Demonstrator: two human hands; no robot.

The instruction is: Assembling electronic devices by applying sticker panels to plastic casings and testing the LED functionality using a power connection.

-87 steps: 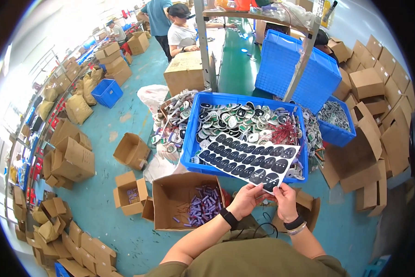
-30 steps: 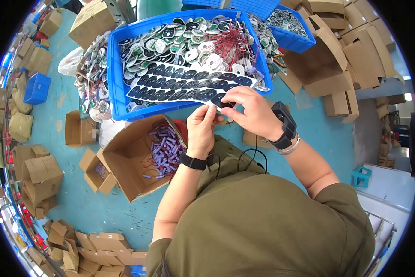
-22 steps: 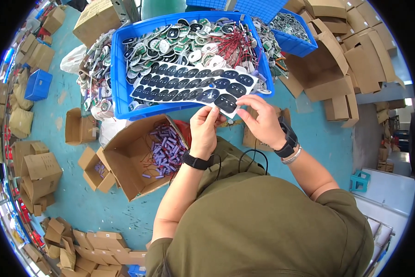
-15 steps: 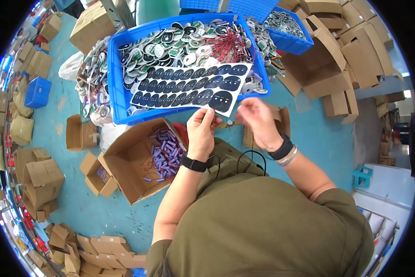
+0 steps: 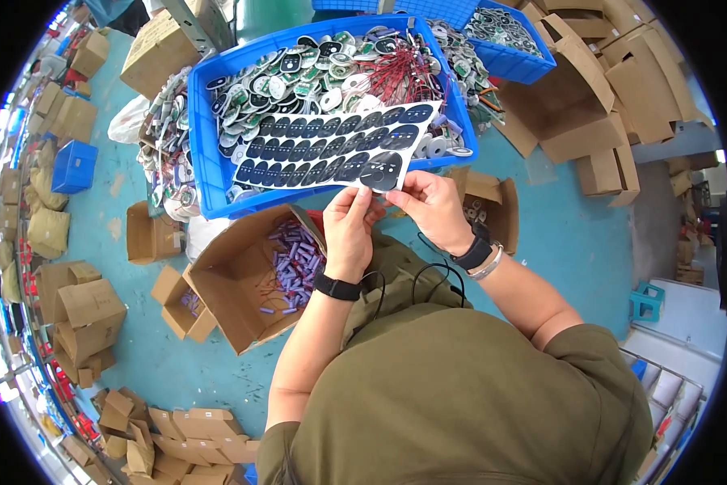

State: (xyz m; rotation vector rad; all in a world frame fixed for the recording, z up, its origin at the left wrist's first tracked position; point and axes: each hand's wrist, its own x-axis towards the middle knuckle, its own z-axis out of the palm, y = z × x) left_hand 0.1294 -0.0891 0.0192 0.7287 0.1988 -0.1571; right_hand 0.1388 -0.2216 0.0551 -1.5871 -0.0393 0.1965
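A white sheet of black oval stickers (image 5: 323, 151) is held out in front of me, its far part over a blue plastic bin (image 5: 254, 206). My left hand (image 5: 353, 222) pinches the sheet's near edge between thumb and fingers. At the near right corner, my right hand (image 5: 434, 208) has its thumb and fingertips closed on the sheet, beside the last sticker of the row. Under the sheet, the bin holds a heap of round white parts with green circuit boards (image 5: 299, 77) and a bundle of red wires (image 5: 404, 74).
Left of my knees stands an open cardboard box (image 5: 226, 295) of purple cylindrical cells (image 5: 296, 263). Another carton (image 5: 505, 214) with small round parts lies beyond my right wrist. Larger open cartons (image 5: 577, 113) stand at the right, near a second blue bin (image 5: 513, 69).
My right hand has moved left to the sheet's near right corner and closed on it. The sheet has tilted slightly; my left hand keeps its hold.
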